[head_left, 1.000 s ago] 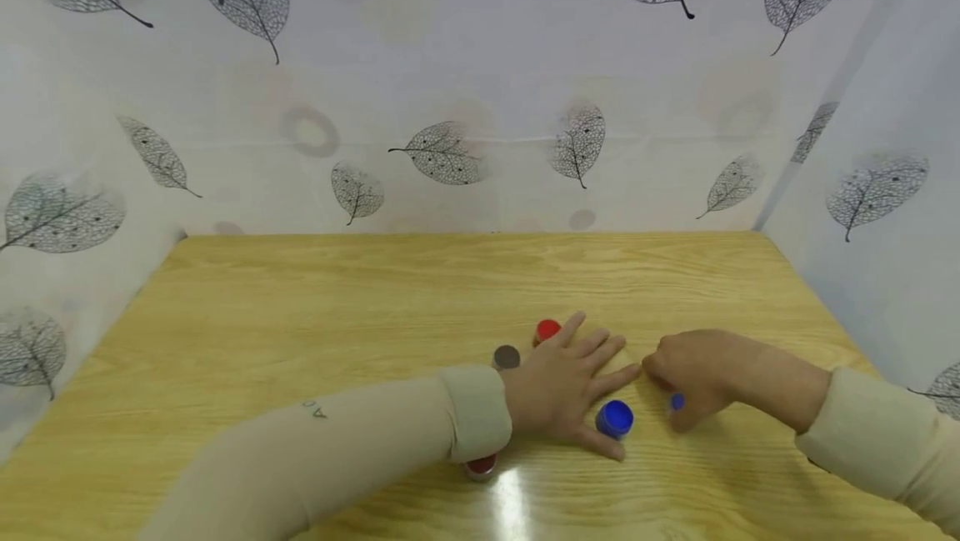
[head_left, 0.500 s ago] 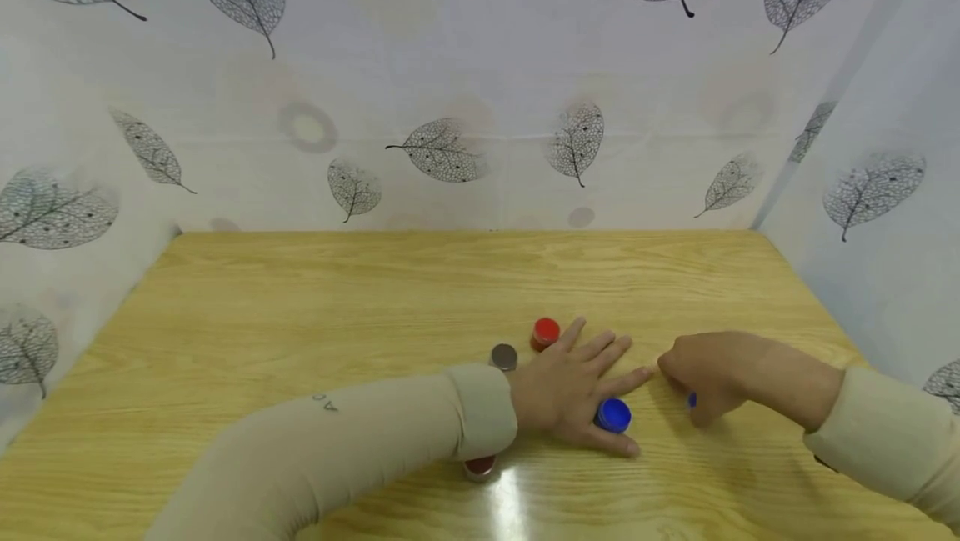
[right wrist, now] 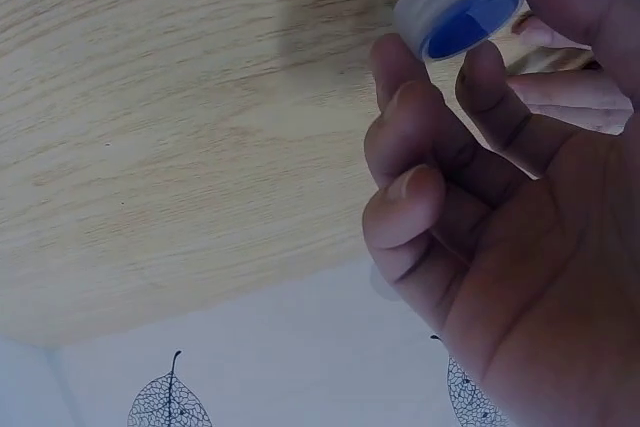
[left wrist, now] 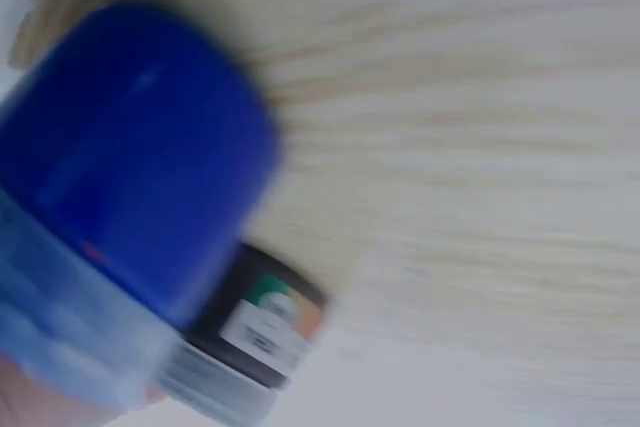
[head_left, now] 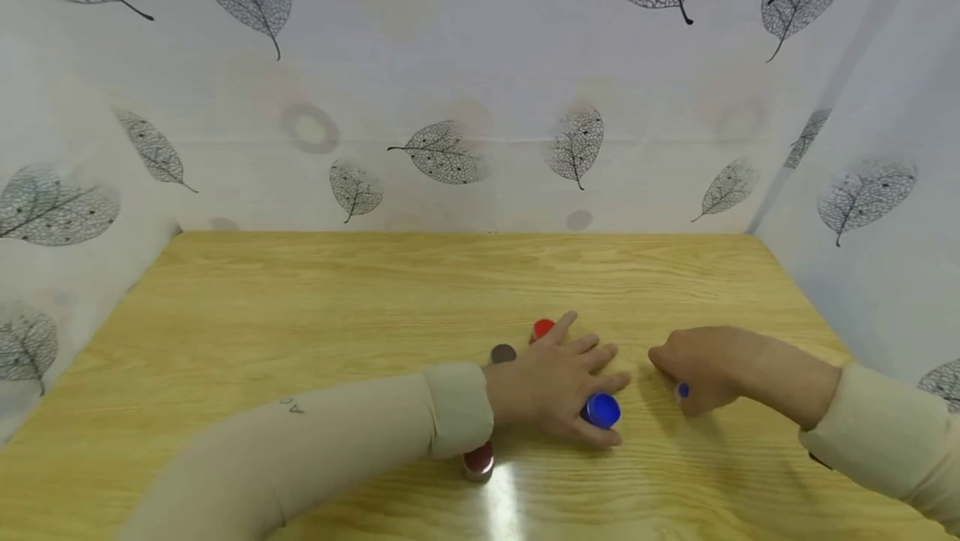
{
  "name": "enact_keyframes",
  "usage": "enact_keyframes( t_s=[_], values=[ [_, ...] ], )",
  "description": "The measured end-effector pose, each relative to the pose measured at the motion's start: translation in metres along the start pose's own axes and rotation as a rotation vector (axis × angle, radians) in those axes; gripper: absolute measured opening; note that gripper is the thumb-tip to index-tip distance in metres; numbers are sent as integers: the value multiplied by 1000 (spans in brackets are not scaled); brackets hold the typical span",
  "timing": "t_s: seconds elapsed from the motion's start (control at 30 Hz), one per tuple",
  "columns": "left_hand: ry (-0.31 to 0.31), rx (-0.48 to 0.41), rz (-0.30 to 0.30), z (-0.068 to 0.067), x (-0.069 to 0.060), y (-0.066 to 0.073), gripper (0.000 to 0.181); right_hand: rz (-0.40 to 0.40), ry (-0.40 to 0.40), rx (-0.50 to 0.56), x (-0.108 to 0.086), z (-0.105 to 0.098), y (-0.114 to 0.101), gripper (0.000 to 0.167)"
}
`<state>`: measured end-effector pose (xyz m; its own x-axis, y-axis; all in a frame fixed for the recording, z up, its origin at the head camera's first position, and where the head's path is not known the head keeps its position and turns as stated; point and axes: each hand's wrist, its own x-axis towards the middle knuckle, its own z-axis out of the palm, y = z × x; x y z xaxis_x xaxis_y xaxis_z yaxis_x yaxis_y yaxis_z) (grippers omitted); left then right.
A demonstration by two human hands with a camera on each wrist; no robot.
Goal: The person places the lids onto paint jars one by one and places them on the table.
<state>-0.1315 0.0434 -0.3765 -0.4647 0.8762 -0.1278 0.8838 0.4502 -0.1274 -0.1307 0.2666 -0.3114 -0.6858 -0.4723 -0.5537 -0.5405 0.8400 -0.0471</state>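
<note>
In the head view, my left hand (head_left: 551, 387) lies low over the table with its fingers spread. Between its thumb and index finger it holds a small blue paint jar (head_left: 602, 411), which leans a little; the same jar (left wrist: 130, 157) looms large and blurred in the left wrist view. My right hand (head_left: 701, 370) is to the right, just above the table. It pinches a round, translucent lid with blue inside (right wrist: 465, 9) between thumb and fingertips, as the right wrist view shows; its other fingers are curled.
Past my left hand stands a red jar (head_left: 543, 329), partly covered by the fingers. A dark grey-topped jar (head_left: 502, 353) is by the wrist, and a dark red jar (head_left: 478, 463) sits below the cuff. Leaf-patterned cloth (head_left: 480, 66) borders the wooden table (head_left: 337, 299).
My left hand first slid right around the blue jar, then drew back left with the jar between thumb and index finger. My right hand shifted slightly right, then a little back, keeping the lid.
</note>
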Motion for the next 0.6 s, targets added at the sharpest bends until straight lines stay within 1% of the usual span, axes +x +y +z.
enact_keyframes(
  t_s=[0.07,0.17,0.23,0.3,0.37,0.43,0.53,0.6],
  values=[
    [24,-25,14,-1,-4,-6,79,-13,14,2,1,-1,-1,25],
    [39,-80,23,-3,-13,-13,77,-29,33,12,3,-3,-3,21],
    [59,-99,26,-5,-22,-18,77,-53,54,13,5,-5,-6,20],
    [82,-99,20,-10,-34,-22,78,-91,90,5,8,-8,-10,17],
    [130,-97,7,-13,-47,-27,78,-148,158,-18,10,-10,-13,16],
    [182,-104,-11,-16,-58,-32,75,-205,242,-59,12,-12,-16,17],
    [260,-161,-30,-17,-70,-38,65,-273,360,-112,15,-13,-19,19],
    [305,-203,-26,-17,-76,-42,58,-302,415,-143,16,-15,-22,20]
  ],
)
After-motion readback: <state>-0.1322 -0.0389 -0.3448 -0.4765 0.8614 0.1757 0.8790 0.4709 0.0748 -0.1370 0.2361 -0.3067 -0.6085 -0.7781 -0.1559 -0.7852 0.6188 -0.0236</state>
